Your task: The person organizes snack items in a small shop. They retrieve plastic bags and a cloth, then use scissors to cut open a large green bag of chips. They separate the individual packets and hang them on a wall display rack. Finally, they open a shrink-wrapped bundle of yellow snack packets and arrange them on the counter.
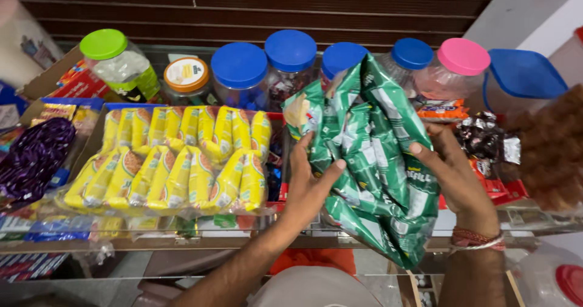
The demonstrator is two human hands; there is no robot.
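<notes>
**Green packets held over the glass surface**

Above the glass surface (243,241), a bundle of green snack packets (370,161) runs lengthwise from upper left, near the blue-lidded jars (290,55), down to lower right. The left hand (310,182) grasps its left edge; the right hand (452,170) presses flat against its right side. Yellow packets (176,161) lie just left.
</notes>
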